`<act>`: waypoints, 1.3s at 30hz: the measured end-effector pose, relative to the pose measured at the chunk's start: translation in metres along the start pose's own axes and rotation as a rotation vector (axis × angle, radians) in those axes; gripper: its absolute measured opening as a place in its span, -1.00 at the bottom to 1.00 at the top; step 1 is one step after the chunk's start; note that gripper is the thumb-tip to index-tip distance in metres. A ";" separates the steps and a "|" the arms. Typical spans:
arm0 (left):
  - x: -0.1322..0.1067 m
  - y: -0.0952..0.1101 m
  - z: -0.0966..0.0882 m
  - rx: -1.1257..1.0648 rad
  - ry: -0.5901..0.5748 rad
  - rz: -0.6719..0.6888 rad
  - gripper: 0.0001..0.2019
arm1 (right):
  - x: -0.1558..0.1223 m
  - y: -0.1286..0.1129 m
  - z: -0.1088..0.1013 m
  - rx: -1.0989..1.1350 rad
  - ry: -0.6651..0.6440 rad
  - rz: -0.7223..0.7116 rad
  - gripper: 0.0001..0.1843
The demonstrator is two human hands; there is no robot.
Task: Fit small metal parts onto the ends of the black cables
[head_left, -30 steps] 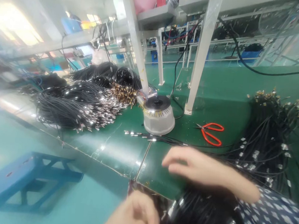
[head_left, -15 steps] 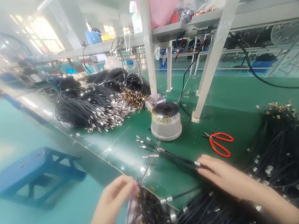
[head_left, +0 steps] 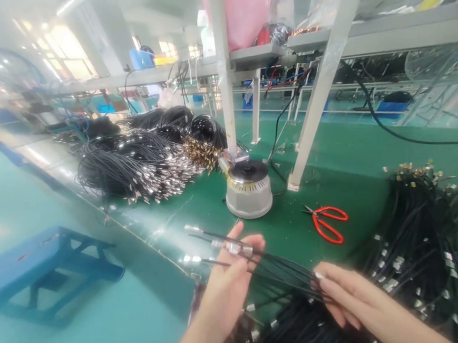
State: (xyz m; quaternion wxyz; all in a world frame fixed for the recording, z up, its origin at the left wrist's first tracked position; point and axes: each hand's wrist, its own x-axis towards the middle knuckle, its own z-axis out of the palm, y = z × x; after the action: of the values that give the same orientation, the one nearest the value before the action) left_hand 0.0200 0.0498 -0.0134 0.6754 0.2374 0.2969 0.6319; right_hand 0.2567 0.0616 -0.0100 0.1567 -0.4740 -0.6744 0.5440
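A thin bunch of black cables [head_left: 285,266] with silvery metal ends stretches between my hands above the green table. My right hand [head_left: 346,294] is closed around the bunch at its right part. Near the connector ends, my left hand [head_left: 230,277] has the cables lying across its fingers, with the thumb against them and the fingertips partly raised. Some metal ends [head_left: 192,259] stick out to the left past this hand. Below my hands lies a large heap of black cables [head_left: 299,335], its near part cut off by the frame.
A grey-white round device with a black top [head_left: 249,194] stands behind my left hand. Red-handled scissors [head_left: 330,224] lie to its right. Coiled cable bundles [head_left: 135,159] are piled left, another cable heap [head_left: 413,244] right. A blue stool [head_left: 50,268] stands on the floor.
My left hand has come up from the table edge and moved right, onto the connector ends of the cables. My right hand has shifted slightly right and down, still holding the bunch.
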 end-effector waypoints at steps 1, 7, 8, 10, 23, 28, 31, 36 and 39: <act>0.001 0.004 0.001 0.002 0.029 0.024 -0.41 | 0.000 0.002 0.001 -0.009 -0.009 0.004 -0.53; -0.002 0.019 0.009 0.142 0.036 0.066 -0.75 | 0.010 -0.020 0.011 -0.281 0.082 -0.210 -0.60; -0.003 0.021 0.012 0.151 0.009 0.055 -0.75 | 0.014 -0.029 0.015 -0.286 0.087 -0.263 -0.63; -0.007 0.028 0.017 0.141 -0.035 0.039 -0.66 | 0.023 -0.045 0.023 -0.269 0.127 -0.372 -0.79; -0.017 0.048 0.025 0.182 0.017 0.129 -0.55 | 0.048 -0.084 0.054 0.131 0.350 -0.427 -0.80; -0.018 0.049 0.020 0.188 -0.005 0.118 -0.57 | 0.055 -0.096 0.059 0.118 0.254 -0.402 -0.92; -0.020 0.052 0.017 0.223 -0.027 0.112 -0.59 | 0.059 -0.089 0.056 0.184 0.151 -0.360 -0.89; -0.020 0.049 0.013 0.266 -0.016 0.082 -0.64 | 0.059 -0.084 0.057 0.304 0.154 -0.346 -0.77; -0.021 0.042 0.010 0.304 -0.006 0.088 -0.72 | 0.061 -0.088 0.055 0.230 0.173 -0.359 -0.76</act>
State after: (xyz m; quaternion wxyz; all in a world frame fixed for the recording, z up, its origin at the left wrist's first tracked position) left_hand -0.0034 0.0331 0.0256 0.6042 0.3515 0.3767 0.6079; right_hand 0.1452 0.0826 0.0295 0.3611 -0.3702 -0.6654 0.5383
